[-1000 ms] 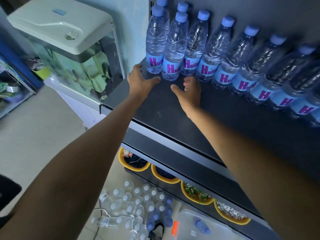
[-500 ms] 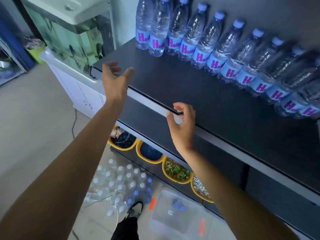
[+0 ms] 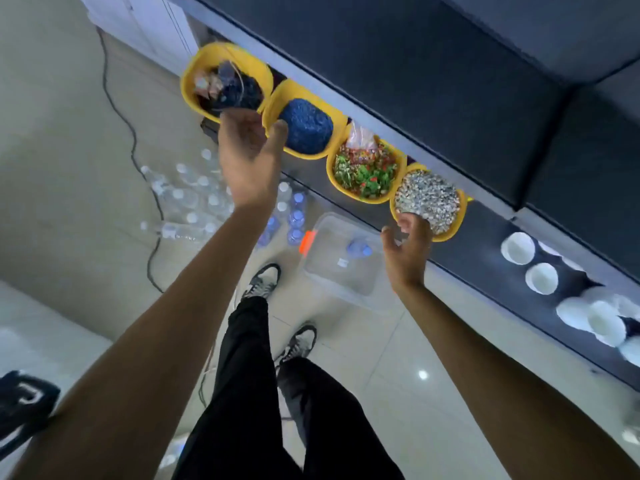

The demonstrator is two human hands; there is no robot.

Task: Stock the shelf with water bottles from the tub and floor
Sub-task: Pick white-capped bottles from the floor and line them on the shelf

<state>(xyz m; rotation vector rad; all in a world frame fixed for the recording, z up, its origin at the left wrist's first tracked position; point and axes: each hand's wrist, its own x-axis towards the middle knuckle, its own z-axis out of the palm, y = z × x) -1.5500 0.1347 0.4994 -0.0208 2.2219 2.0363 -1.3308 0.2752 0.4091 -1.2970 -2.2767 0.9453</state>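
While my left hand (image 3: 249,161) and right hand (image 3: 408,254) hang empty, fingers loosely curled, above the floor bottles (image 3: 188,197) and the tub (image 3: 337,275) holding one bottle (image 3: 360,247), I fear a hasty grab could topple the cluster or snag the cable (image 3: 152,216).

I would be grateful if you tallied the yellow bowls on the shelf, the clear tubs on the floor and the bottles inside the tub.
Yellow bowls: 4
Clear tub: 1
Bottle in the tub: 1
Total: 6
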